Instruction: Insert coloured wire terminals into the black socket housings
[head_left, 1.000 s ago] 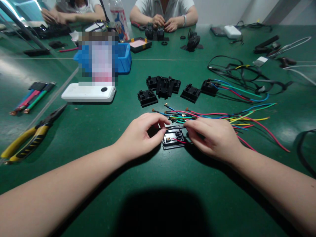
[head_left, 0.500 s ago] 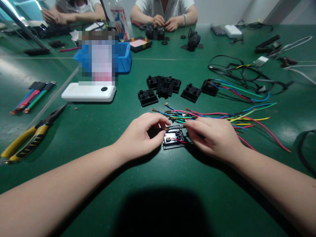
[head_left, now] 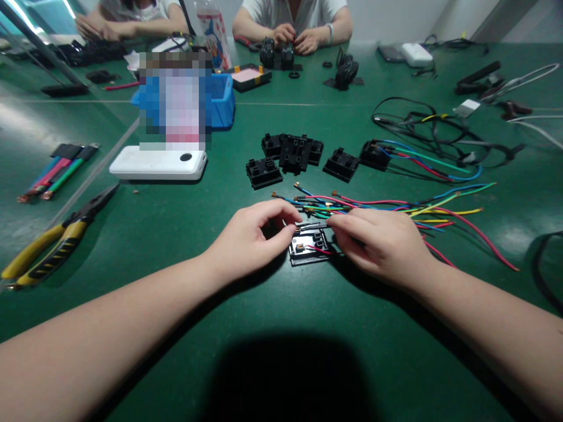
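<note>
A black plastic housing lies on the green table between my hands, with a red wire running across it from a brass terminal. Just above its far edge is a thin black wire. The thumb and forefinger of my left hand are closed on the terminal end of this wire. My right hand pinches the same wire farther right, its lower fingers curled. Beyond both hands lies a bundle of coloured wires with brass terminals.
Several black housings stand farther back. On the left are pliers, a white power bank and bundled wires. A blue bin is behind. Black cables lie at the right. Two people sit across the table.
The fingertips of my left hand have shifted slightly at the wire's end. My right hand is nearly still. Across the table, a person's hands have moved a little.
</note>
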Demonstrator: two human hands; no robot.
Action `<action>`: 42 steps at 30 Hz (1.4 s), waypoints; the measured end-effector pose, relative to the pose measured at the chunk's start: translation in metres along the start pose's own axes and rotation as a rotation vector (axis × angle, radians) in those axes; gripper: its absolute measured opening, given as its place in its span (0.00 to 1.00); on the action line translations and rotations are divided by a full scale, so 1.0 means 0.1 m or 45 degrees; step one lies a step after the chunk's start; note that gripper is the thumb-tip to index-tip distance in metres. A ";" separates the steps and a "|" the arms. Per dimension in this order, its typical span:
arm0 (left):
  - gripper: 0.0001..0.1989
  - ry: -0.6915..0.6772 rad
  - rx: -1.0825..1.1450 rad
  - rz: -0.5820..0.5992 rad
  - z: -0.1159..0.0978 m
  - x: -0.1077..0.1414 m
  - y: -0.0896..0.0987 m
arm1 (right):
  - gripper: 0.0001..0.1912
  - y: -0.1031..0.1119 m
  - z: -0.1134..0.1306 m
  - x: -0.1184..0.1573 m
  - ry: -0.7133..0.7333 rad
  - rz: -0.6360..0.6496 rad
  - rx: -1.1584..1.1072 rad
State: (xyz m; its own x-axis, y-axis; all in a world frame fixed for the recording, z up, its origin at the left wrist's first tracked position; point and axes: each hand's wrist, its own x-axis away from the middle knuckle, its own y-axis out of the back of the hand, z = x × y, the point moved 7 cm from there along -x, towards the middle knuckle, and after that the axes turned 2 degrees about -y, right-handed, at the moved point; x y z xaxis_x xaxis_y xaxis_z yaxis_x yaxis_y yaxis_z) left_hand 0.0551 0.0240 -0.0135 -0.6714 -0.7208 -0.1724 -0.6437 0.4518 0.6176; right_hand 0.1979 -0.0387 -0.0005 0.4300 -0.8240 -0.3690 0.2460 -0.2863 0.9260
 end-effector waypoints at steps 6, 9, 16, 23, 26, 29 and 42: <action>0.07 -0.002 -0.004 0.010 -0.01 0.00 0.00 | 0.11 0.00 0.00 0.00 -0.002 -0.003 0.019; 0.07 -0.003 -0.006 0.013 -0.01 0.00 0.00 | 0.10 0.00 0.00 0.00 0.008 -0.002 0.006; 0.07 0.020 -0.027 0.028 -0.01 -0.01 -0.01 | 0.11 0.00 0.00 0.00 0.000 0.007 -0.009; 0.06 0.020 -0.023 0.020 -0.02 -0.01 0.00 | 0.10 -0.01 -0.01 0.01 0.001 0.017 -0.005; 0.06 0.018 -0.019 0.018 -0.03 -0.01 0.00 | 0.10 -0.02 -0.01 0.01 0.010 0.020 0.002; 0.06 0.022 -0.022 0.020 -0.03 -0.02 0.01 | 0.10 -0.02 -0.01 0.01 0.016 0.021 -0.006; 0.05 0.026 0.002 0.030 -0.03 -0.02 0.00 | 0.10 -0.01 0.01 0.00 0.028 0.025 0.026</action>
State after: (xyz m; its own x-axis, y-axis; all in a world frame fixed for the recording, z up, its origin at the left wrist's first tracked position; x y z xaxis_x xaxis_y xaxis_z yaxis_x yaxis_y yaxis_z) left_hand 0.0574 0.0243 -0.0107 -0.6785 -0.7207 -0.1421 -0.6285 0.4694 0.6202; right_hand 0.1972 -0.0386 -0.0010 0.4534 -0.8187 -0.3523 0.2196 -0.2805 0.9344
